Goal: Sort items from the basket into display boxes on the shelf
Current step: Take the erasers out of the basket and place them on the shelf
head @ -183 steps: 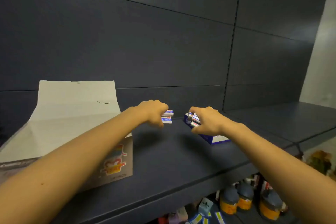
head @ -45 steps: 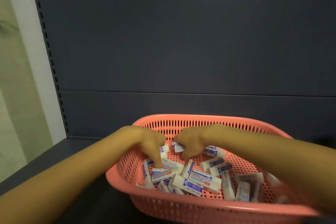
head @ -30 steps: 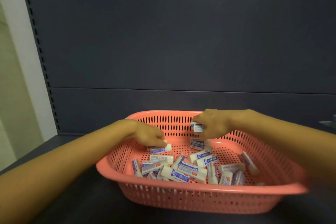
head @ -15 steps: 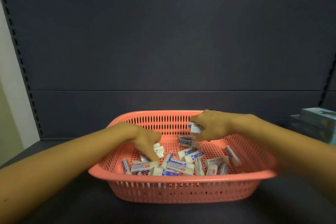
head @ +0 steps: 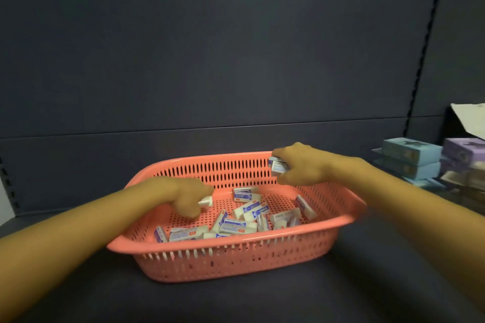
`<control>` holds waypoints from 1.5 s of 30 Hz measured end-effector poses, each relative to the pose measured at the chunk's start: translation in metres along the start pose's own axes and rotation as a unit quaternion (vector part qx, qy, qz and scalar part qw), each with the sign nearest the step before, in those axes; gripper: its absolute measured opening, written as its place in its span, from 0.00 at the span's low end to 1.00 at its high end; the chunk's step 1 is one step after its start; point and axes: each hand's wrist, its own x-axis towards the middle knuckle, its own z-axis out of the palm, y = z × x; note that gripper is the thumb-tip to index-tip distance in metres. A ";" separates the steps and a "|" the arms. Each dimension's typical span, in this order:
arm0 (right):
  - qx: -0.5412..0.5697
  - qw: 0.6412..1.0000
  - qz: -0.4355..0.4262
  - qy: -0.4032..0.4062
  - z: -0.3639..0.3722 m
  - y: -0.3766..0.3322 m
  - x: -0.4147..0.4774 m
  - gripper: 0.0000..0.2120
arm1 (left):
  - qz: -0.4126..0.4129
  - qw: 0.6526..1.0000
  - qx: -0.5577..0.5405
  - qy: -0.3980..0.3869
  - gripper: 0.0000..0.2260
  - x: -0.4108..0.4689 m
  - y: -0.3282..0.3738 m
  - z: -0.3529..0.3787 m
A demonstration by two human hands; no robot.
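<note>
A salmon-pink perforated basket (head: 236,262) stands on the dark shelf in front of me. Several small white erasers with blue and purple sleeves (head: 237,227) lie loose on its floor. My left hand (head: 189,198) is down inside the basket's left half, fingers curled round one white eraser (head: 205,201). My right hand (head: 299,165) hovers above the basket's far right rim, gripping a small stack of erasers (head: 277,165).
Stacked light-blue boxes (head: 409,161) and purple boxes (head: 464,155) sit on the shelf at the right, with a white cardboard flap (head: 469,119) behind them. A dark panelled back wall (head: 236,60) closes the shelf behind the basket.
My view has swung right, bringing the boxes into sight. My right hand has risen from the basket with erasers. My left hand has lifted an eraser off the pile.
</note>
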 end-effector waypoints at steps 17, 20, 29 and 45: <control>-0.060 0.975 0.144 0.157 -0.071 0.176 -0.228 0.11 | 0.180 0.920 -0.098 0.333 0.13 0.004 0.268 -0.161; -0.062 0.967 0.183 0.165 -0.073 0.218 -0.283 0.07 | 0.182 0.908 -0.091 0.365 0.13 0.004 0.336 -0.175; -0.078 0.941 0.287 0.163 -0.078 0.349 -0.400 0.11 | 0.240 0.895 -0.069 0.370 0.16 0.016 0.496 -0.222; -0.085 0.917 0.358 0.151 -0.102 0.553 -0.459 0.11 | 0.285 0.889 -0.025 0.359 0.15 0.117 0.678 -0.328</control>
